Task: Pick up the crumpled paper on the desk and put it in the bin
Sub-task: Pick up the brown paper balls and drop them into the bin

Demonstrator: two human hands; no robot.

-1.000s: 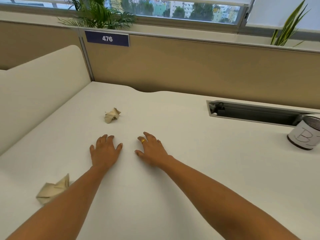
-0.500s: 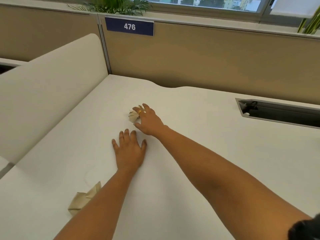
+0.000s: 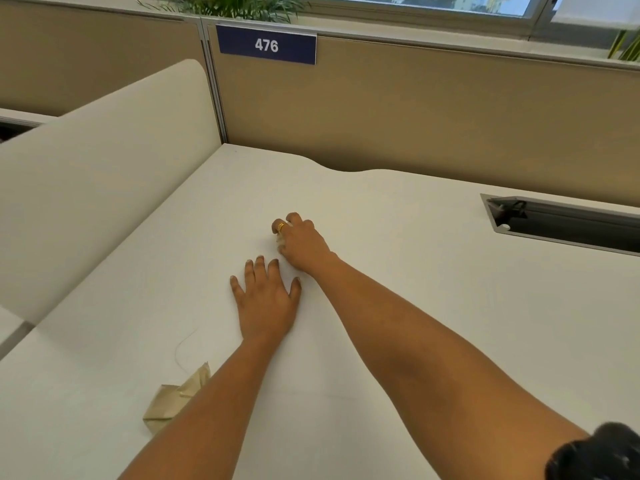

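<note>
My right hand [image 3: 300, 240], with a gold ring, curls its fingers over a small crumpled beige paper [image 3: 280, 239] in the middle of the white desk [image 3: 398, 271]; only a sliver of the paper shows under the fingers. My left hand [image 3: 266, 299] lies flat on the desk just in front of it, fingers spread and holding nothing. A second crumpled beige paper [image 3: 173, 400] lies near the desk's front left, partly hidden by my left forearm. No bin is in view.
A cream side partition [image 3: 104, 174] runs along the left and a tan back panel [image 3: 415, 116] with a blue "476" sign [image 3: 266, 45] stands behind. A cable slot [image 3: 561, 223] is sunk in the desk at the right.
My right hand reached forward to the far paper and its fingers closed over it. My left hand stayed flat on the desk. The view tilted down and shifted left.
</note>
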